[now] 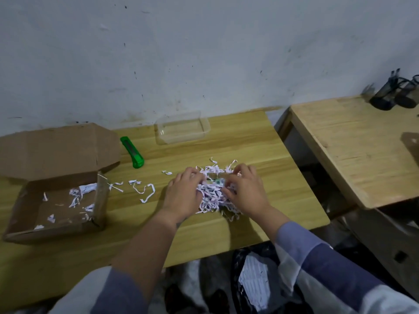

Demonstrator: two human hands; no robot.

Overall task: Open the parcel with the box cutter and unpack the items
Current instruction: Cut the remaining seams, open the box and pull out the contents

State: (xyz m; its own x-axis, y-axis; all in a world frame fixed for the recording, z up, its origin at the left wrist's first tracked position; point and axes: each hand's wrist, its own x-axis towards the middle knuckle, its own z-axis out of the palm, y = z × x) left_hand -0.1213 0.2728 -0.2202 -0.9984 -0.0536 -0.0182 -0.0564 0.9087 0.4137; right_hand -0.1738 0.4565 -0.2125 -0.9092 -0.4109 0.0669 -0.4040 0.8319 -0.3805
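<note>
From my remote feed, both hands work a pile of shredded paper on the table: the left hand presses its left side with fingers curled in, and the right hand pinches strips beside a small item half buried at the far edge. The box lies open at the left, the green cutter just right of its lid, a clear tray farther back.

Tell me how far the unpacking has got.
Done: the cardboard box lies open, nearly emptied, only stray strips inside; the green box cutter is set down beside it. In hand: the left hand and right hand dig through a pile of shredded paper on the table, where a small item shows. Left: freeing that item from the shreds.
</note>
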